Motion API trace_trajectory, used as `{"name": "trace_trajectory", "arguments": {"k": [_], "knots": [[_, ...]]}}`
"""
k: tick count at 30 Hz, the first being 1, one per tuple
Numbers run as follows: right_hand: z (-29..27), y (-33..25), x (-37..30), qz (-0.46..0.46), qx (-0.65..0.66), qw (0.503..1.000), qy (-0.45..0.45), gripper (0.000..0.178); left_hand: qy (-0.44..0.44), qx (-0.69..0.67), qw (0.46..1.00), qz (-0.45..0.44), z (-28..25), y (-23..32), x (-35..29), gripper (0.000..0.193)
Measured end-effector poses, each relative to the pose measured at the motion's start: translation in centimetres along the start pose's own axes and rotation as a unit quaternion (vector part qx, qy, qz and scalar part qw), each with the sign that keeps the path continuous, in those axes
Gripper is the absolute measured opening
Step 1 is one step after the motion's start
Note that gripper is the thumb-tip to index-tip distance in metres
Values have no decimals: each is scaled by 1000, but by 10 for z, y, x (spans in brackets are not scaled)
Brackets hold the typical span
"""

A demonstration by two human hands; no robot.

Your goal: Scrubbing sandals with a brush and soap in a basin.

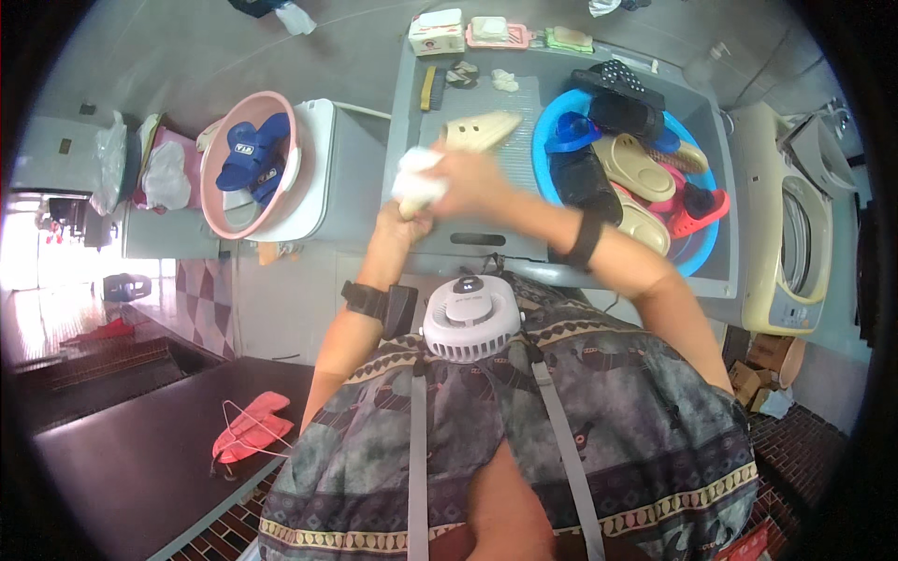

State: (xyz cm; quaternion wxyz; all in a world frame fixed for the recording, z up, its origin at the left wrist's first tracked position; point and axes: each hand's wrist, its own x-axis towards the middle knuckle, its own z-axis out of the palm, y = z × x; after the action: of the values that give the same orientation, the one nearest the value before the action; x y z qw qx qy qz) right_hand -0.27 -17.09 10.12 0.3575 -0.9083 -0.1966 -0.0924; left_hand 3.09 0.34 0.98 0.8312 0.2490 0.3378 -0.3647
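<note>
My right hand (472, 182) is blurred by motion, its fingers curled against a white thing (420, 178) whose kind I cannot make out. Just below, my left hand (404, 222) is closed, with a small pale end (409, 208) showing at its fingers. Both hands meet over the left side of a grey sink (405, 103). Behind the right hand a beige clog with holes (482, 129) lies on the ribbed washboard (526, 93); its near end is hidden by the hand. A brush with a yellowish edge (431, 88) lies farther back.
On the right, a blue basin (543, 159) holds several slippers and clogs. A pink basin (210, 173) with blue slippers (251, 151) stands on a white-topped unit at left. Soap (488, 30) and a box (437, 34) line the sink's back. A washing machine (776, 234) stands right.
</note>
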Motion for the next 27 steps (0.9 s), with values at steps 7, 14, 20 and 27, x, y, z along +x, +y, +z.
{"name": "trace_trajectory", "arguments": {"k": [7, 14, 20, 27], "knots": [[-61, 113, 4, 284, -33, 958, -8, 43, -2, 8, 1000, 1, -8, -4, -14, 27], [1, 21, -6, 52, 35, 998, -2, 41, 21, -47, 996, -72, -28, 20, -4, 31], [-63, 165, -13, 360, -169, 918, -10, 37, 30, -29, 995, -86, -32, 14, -2, 29], [-111, 141, -104, 385, -113, 916, 5, 54, -3, 104, 994, -22, -23, 29, -10, 23]]}}
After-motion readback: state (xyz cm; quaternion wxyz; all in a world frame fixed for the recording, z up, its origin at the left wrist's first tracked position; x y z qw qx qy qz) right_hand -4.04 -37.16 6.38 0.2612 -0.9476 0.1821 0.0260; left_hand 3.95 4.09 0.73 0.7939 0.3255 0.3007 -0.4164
